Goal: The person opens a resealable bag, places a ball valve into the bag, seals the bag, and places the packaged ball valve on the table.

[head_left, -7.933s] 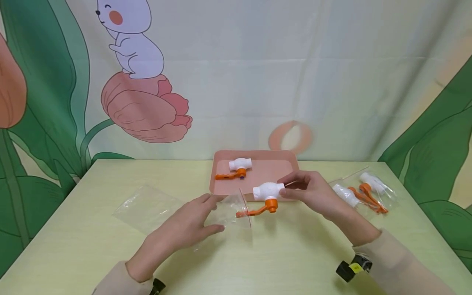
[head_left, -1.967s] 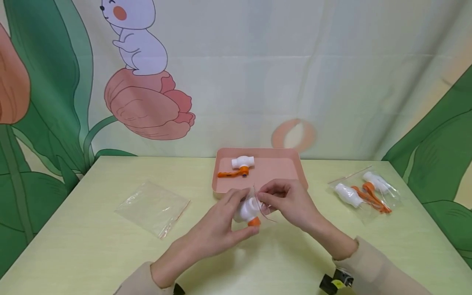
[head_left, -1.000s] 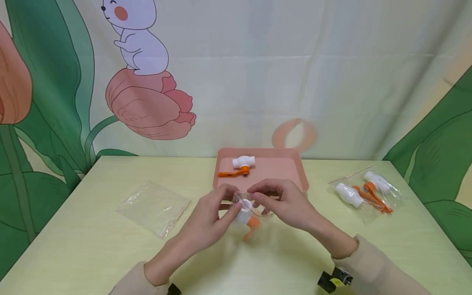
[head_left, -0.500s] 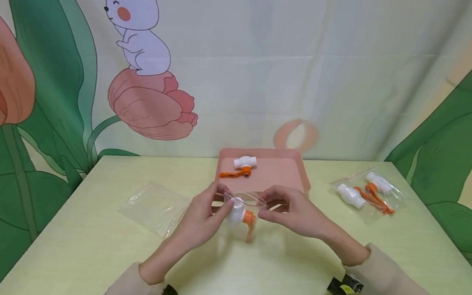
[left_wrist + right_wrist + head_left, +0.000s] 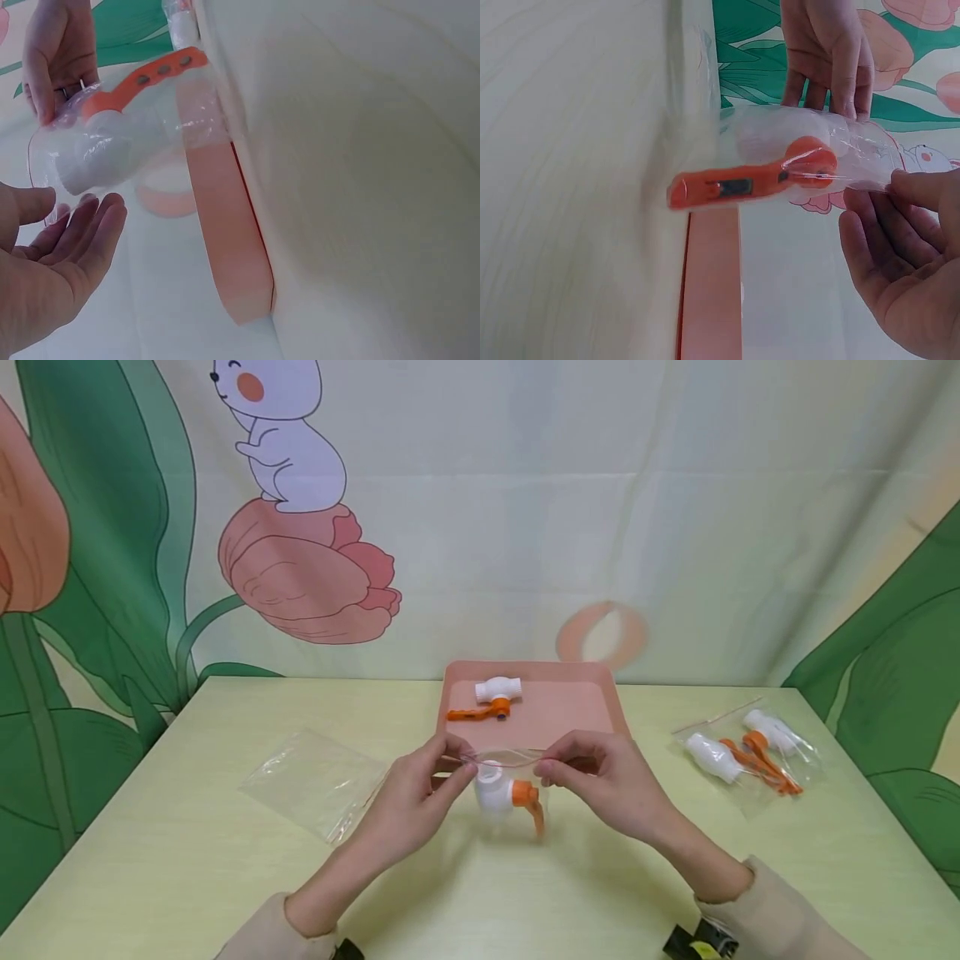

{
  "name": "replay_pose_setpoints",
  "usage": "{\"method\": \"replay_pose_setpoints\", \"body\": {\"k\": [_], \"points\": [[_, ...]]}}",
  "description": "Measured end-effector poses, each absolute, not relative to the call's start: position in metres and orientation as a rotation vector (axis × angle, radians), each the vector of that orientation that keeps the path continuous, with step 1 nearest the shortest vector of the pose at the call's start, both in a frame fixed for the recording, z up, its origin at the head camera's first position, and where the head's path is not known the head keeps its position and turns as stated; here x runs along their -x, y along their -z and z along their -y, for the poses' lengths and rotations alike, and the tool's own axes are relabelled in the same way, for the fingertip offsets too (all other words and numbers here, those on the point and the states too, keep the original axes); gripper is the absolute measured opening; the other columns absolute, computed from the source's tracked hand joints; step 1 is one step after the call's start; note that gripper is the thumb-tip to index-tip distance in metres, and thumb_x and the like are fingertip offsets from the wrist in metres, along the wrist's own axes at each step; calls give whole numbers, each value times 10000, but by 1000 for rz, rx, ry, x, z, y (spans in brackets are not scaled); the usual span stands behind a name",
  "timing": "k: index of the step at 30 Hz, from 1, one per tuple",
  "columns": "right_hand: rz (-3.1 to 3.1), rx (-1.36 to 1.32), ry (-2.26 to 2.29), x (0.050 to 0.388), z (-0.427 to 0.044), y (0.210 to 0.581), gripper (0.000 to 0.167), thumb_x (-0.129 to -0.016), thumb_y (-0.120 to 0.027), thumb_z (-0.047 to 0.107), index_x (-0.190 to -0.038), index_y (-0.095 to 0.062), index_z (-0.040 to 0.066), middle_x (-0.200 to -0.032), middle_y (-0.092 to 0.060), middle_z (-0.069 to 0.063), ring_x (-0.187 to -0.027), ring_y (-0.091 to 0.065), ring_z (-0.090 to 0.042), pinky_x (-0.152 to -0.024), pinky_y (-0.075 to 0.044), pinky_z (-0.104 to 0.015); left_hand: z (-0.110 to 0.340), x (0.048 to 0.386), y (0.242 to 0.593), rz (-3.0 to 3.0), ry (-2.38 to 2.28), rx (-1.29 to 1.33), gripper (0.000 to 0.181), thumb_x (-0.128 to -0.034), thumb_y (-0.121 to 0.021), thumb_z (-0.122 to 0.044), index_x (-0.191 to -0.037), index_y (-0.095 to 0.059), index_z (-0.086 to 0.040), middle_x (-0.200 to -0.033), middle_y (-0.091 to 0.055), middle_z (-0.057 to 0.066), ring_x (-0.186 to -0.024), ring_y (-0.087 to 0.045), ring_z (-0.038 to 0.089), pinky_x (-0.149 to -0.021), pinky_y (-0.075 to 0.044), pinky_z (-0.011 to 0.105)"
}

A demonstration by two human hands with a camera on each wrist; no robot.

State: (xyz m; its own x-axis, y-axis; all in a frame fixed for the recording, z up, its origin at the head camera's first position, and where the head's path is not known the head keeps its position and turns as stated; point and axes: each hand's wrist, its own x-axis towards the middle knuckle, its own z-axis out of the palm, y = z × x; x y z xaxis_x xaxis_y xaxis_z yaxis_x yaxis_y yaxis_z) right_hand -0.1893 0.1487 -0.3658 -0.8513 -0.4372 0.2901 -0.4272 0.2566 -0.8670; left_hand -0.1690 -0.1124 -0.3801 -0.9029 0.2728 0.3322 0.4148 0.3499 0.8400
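Observation:
A white ball valve [image 5: 493, 793] with an orange lever hangs inside a clear zip bag [image 5: 855, 146], above the table. At the left end of the bag's red-lined mouth, my left hand [image 5: 408, 802] pinches the edge between thumb and fingers. My right hand [image 5: 615, 785] pinches the opposite end, so the mouth is drawn out between them. Through the film in the right wrist view, the lever [image 5: 735, 186] points down toward the table. In the left wrist view the valve's body [image 5: 97, 154] shows blurred through the plastic.
Behind the hands stands a pink tray [image 5: 570, 702] holding another white valve [image 5: 498, 691] with an orange lever. A flat clear bag [image 5: 311, 785] lies on the left of the table [image 5: 465, 910]. Two bagged valves [image 5: 712, 758] lie at the right.
Earlier the right hand held the valve at the bag's mouth; it then went inside. Since then both hands have taken the mouth's two ends, and the right hand has drawn its end rightward.

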Motion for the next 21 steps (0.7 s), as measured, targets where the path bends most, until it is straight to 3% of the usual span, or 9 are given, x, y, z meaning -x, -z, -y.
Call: {"method": "replay_pose_setpoints", "body": {"k": [7, 13, 21], "points": [[-2589, 887, 1654, 187, -151, 362, 32, -940, -768, 118, -911, -762, 131, -823, -723, 1, -717, -684, -177, -665, -559, -280, 114, 171, 381, 2445, 1544, 670, 41, -994, -684, -73, -1033, -678, -83, -977, -726, -10, -914, -707, 209, -827, -591, 326], [-2608, 870, 1638, 187, -153, 363, 55, -943, -769, 138, -895, -746, 126, -812, -713, 1, -694, -674, -183, -647, -556, -288, 113, 171, 381, 2449, 1488, 713, 51, -993, -693, -131, -992, -688, -81, -921, -729, -39, -825, -700, 99, -787, -596, 339], [-2602, 812, 1614, 188, -157, 365, 63, -954, -759, 154, -910, -734, 117, -818, -704, -14, -692, -667, -198, -649, -571, -306, 110, 172, 382, 2444, 1436, 787, 91, -976, -694, -37, -918, -650, -91, -877, -720, 48, -792, -673, 124, -764, -598, 362]]}}
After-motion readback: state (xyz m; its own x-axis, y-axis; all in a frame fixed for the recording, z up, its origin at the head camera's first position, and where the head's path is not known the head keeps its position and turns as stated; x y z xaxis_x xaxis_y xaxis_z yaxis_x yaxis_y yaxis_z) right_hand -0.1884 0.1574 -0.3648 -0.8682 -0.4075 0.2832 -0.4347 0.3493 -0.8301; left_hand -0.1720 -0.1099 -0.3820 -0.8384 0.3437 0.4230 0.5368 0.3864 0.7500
